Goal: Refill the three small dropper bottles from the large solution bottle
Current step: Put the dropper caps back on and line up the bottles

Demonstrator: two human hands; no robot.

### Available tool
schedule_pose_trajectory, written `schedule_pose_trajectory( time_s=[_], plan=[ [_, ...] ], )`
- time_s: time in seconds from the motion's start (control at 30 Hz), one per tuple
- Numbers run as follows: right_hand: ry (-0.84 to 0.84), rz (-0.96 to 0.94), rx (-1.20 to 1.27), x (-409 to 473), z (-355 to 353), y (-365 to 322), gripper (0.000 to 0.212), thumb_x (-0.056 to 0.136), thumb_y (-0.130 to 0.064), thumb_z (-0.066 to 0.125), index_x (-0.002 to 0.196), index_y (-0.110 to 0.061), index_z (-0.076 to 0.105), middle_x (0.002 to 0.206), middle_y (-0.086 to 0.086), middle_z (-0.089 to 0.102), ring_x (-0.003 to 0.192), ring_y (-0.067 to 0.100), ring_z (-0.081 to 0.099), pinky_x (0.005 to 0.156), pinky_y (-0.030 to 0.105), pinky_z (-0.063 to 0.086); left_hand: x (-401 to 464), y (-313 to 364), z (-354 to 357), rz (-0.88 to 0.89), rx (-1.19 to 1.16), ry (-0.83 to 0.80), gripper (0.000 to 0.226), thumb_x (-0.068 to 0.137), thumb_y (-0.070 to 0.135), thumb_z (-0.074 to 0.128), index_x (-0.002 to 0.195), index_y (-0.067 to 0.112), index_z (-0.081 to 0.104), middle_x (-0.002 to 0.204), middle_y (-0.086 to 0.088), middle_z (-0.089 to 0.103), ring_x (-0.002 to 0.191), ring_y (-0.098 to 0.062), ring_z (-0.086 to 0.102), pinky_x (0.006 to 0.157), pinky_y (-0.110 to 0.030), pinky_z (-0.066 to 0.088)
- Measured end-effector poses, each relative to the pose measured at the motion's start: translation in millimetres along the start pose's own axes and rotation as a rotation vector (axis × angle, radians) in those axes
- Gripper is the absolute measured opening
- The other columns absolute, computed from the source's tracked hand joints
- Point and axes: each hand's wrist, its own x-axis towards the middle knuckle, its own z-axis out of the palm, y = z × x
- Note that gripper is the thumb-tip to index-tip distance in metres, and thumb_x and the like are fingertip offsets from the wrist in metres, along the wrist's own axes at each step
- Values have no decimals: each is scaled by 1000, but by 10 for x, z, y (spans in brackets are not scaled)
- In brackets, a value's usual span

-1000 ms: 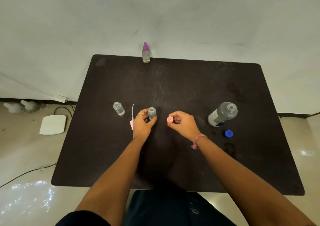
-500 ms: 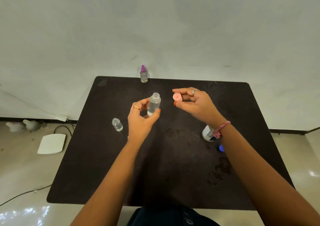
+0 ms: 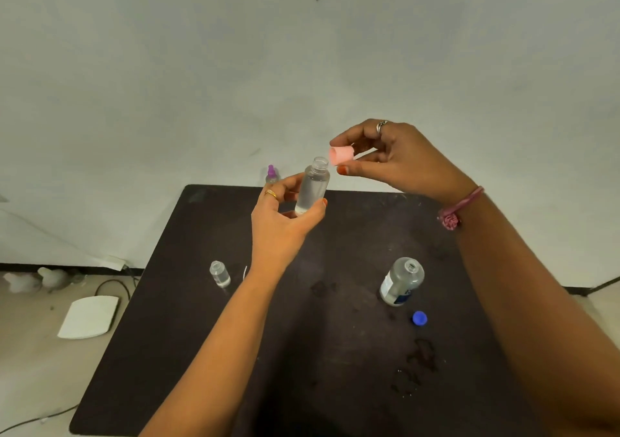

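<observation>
My left hand (image 3: 280, 222) holds a small clear bottle (image 3: 313, 185) upright in the air above the dark table (image 3: 335, 352), its mouth uncapped. My right hand (image 3: 396, 158) pinches a pink cap (image 3: 341, 155) just right of and level with that mouth. A second small bottle (image 3: 219, 274) stands uncapped on the table's left. A third small bottle with a purple top (image 3: 271, 175) stands at the far edge. The large solution bottle (image 3: 402, 280) stands open on the right, with its blue cap (image 3: 419, 319) lying in front of it.
A thin white tube (image 3: 245, 272) lies on the table beside my left forearm. Wet spots (image 3: 416, 366) mark the table's near right. On the floor at left lie a white flat pad (image 3: 89, 316), cables and pale objects by the wall.
Both hands have risen from the table. The left lifted the small bottle higher, and the right brought the pink cap up next to its mouth. The view tilted upward.
</observation>
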Motion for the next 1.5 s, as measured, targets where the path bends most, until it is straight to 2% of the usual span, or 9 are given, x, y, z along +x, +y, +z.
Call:
schedule_pose_trajectory(
  time_s=[0.27, 0.53, 0.77, 0.87, 1.03, 1.13, 1.23, 1.37, 1.5],
  plan=[
    [-114, -184, -208, 175, -248, -168, 38, 89, -10, 64, 126, -18, 59, 115, -2, 60, 102, 7, 59, 86, 15, 49, 89, 187, 75, 12, -1, 7, 41, 76, 26, 79, 110, 31, 57, 110, 12, 60, 99, -3, 59, 70, -5, 49],
    [-145, -169, -220, 319, -381, -392, 29, 86, -13, 68, 114, -19, 65, 107, -9, 66, 98, 1, 62, 83, 14, 50, 169, 308, 147, 26, 9, 21, 40, 75, 29, 79, 109, 31, 58, 110, 10, 59, 96, -2, 59, 65, -5, 47],
    [88, -53, -193, 360, -271, -397, 38, 68, -48, 79, 89, -17, 70, 78, -10, 67, 67, -2, 59, 63, 13, 49, 202, 361, 182, 8, 2, 32, 39, 75, 31, 79, 107, 33, 57, 110, 10, 61, 96, -3, 60, 65, -6, 47],
    [29, 11, -200, 359, -364, -385, 53, 66, -58, 70, 105, -21, 67, 92, -12, 66, 75, 0, 61, 73, 18, 52, 199, 350, 201, -10, -17, 24, 40, 75, 30, 79, 109, 33, 57, 113, 9, 61, 98, -5, 60, 65, -4, 46],
    [-138, -43, -33, 305, -427, -286, 35, 83, -21, 70, 117, -17, 65, 109, -7, 68, 98, 7, 65, 87, 19, 50, 211, 355, 241, -21, -14, 20, 41, 75, 29, 79, 109, 33, 57, 112, 10, 61, 98, -6, 60, 72, -9, 48],
    [50, 3, -91, 327, -278, -268, 32, 71, -41, 78, 90, -16, 71, 82, -7, 70, 72, 5, 62, 67, 16, 49, 212, 332, 249, -17, -11, 11, 42, 75, 29, 80, 112, 29, 59, 110, 10, 62, 97, -4, 60, 74, -10, 49],
    [43, 102, -162, 323, -262, -240, 48, 65, -56, 74, 97, -21, 65, 84, -13, 64, 69, 2, 60, 64, 15, 45, 214, 313, 260, -26, -4, 7, 43, 75, 31, 79, 113, 29, 59, 110, 12, 61, 97, -3, 60, 81, -12, 48],
    [-105, 28, 131, 245, -309, -186, 51, 77, -25, 74, 126, -18, 58, 115, -4, 66, 104, 8, 63, 90, 23, 50, 228, 311, 258, -18, -7, -2, 42, 75, 31, 79, 112, 30, 58, 112, 10, 62, 98, -4, 60, 71, -4, 46],
    [152, 73, 129, 269, -102, -161, 38, 66, -33, 83, 95, -14, 68, 88, 3, 69, 76, 8, 62, 74, 23, 53, 225, 290, 254, -24, -23, 0, 44, 75, 29, 79, 114, 25, 59, 110, 10, 62, 97, -3, 60, 65, 1, 43]
  ],
)
